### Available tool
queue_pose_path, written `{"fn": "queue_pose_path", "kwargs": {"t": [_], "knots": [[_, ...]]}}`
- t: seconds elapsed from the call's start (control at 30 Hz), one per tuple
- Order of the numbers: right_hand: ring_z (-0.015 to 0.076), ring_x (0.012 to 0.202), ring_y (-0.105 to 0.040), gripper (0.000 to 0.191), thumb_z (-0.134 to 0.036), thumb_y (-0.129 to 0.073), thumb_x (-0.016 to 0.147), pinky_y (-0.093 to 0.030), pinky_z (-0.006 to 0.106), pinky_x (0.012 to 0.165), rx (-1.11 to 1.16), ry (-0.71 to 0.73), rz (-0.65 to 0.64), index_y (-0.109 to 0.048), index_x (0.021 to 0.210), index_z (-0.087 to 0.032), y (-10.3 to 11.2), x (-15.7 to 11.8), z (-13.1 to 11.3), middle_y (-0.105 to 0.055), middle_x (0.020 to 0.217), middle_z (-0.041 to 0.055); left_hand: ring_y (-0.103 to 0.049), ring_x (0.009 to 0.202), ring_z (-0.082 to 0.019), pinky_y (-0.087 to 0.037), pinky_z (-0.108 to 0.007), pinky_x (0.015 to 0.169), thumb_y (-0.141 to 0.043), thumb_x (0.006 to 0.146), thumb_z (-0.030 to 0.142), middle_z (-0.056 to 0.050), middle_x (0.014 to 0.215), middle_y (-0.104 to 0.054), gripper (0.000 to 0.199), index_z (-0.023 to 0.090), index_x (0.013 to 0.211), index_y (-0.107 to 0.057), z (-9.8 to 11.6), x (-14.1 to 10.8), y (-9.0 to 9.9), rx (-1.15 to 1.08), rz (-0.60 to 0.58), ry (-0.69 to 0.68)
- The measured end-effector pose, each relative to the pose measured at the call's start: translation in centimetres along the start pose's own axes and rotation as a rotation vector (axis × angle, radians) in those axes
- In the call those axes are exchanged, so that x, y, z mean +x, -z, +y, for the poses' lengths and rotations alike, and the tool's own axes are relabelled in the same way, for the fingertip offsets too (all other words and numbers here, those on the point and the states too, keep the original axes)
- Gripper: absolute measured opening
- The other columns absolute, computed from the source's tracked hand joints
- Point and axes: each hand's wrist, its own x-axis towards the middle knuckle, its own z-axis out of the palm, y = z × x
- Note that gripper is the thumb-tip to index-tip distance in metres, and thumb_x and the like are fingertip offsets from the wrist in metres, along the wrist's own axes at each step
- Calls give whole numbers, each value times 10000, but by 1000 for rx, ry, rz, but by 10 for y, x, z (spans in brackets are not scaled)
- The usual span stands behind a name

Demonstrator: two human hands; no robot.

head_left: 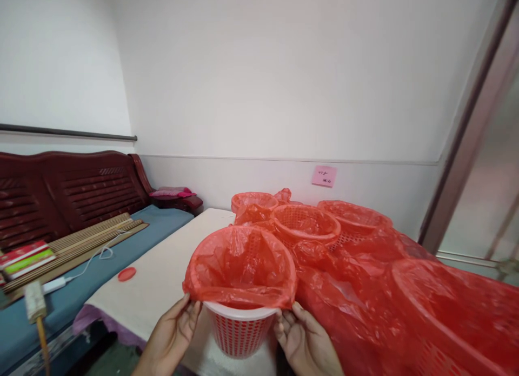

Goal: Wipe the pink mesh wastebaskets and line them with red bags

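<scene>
Directly before me a perforated plastic wastebasket (239, 335) stands upright near the table's front edge. A thin red plastic bag (243, 257) lines it and is folded over most of its rim; along the near side a strip of white rim shows below the bag's edge. My left hand (172, 332) pinches the bag's edge at the left of the rim. On the other side, my right hand (304, 338) pinches the bag's edge at the right of the rim.
Several other baskets with red bags, one in the middle (306, 224) and a large one at right (454, 316), crowd the table (162, 278). A red disc (127, 274) lies at left. Beyond is a wooden bench (85, 186) holding slats and a power strip (35, 300).
</scene>
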Motion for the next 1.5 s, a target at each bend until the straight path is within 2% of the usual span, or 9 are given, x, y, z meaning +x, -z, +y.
{"fn": "queue_pose_path", "kwargs": {"t": [0.33,0.6,0.67,0.77,0.83,0.97,1.17,1.3,1.5], "knots": [[128,669,-645,162,-198,-777,695,-497,239,595,41,11,31,-631,766,-199,-2,-2,3,-697,728,4,-654,575,-121,-553,-202,469,-535,896,231,-15,676,-640,162,149,772,-597,4,-18,-3,88,6,5],[134,674,-642,222,-221,-786,660,-502,253,615,-53,39,22,-589,762,-207,1,-6,4,-672,718,-21,-632,637,-119,-575,-253,626,-520,826,23,-56,719,-618,152,107,732,-605,-3,-31,-11,148,-32,34],[137,685,-645,235,-223,-789,657,-498,253,622,-45,26,13,-586,774,-207,5,-6,5,-674,728,-22,-629,691,-132,-566,-260,644,-511,836,58,-52,756,-620,156,131,725,-593,-3,-33,-9,236,-46,-51],[134,692,-643,233,-242,-783,678,-488,247,632,-39,3,-30,-584,792,-203,9,-5,5,-677,732,-12,-597,704,-141,-521,-216,566,-636,802,217,-18,767,-613,80,178,759,-582,6,-32,-7,656,-105,-404],[130,691,-639,219,-260,-770,704,-479,238,628,-55,-9,-53,-583,800,-198,9,-5,5,-677,726,-3,-553,592,-129,-477,-208,489,-692,757,323,23,689,-580,216,210,910,-590,14,-29,-8,927,-134,-587],[123,674,-631,216,-268,-769,709,-469,228,615,-95,-23,-55,-585,796,-194,7,-5,6,-663,698,-6,-475,426,-114,-384,-221,383,-657,757,451,67,639,-551,618,254,1293,-420,23,-24,-10,1169,-238,-503],[119,650,-619,248,-267,-790,668,-461,227,604,-131,-18,-19,-595,805,-197,7,-3,9,-651,689,-17,-546,584,-138,-457,-232,482,-615,774,525,20,649,-572,335,202,858,-576,12,-18,1,1120,-332,-461],[125,659,-616,252,-284,-790,669,-449,228,587,-107,-14,-50,-582,787,-203,7,-6,7,-653,705,-13,-597,697,-177,-509,-276,556,-608,778,521,-25,748,-625,322,202,770,-564,0,-22,13,1035,-328,-467],[123,641,-612,278,-332,-794,681,-439,219,558,-75,-47,-48,-583,794,-192,-1,-8,7,-659,701,-1,-609,806,-165,-509,-265,663,-521,880,373,-40,996,-616,183,263,1005,-596,-8,-45,6,1380,-366,-916]]}}
